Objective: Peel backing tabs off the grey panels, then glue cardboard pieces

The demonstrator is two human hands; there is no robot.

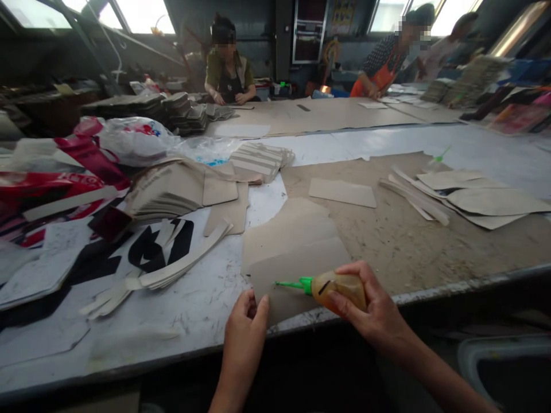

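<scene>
My right hand (372, 304) is wrapped around a squeeze glue bottle (342, 288) with amber contents. Its green nozzle points left, the tip low over a beige sheet (293, 235) that lies at the table's front edge. Whether the tip touches the sheet I cannot tell. At the sheet's near left corner is my left hand (247, 321), fingers curled and thumb against the edge, closed on it. A smaller beige rectangular piece (342, 193) lies beyond the sheet.
Left of the sheet are curved strips (189, 261), black pieces (161, 246), a fanned stack of beige pieces (170, 189) and plastic bags (129, 140). Cut pieces (486, 198) lie at right, near another green nozzle (441, 155). Several people (230, 69) work across the table (172, 338).
</scene>
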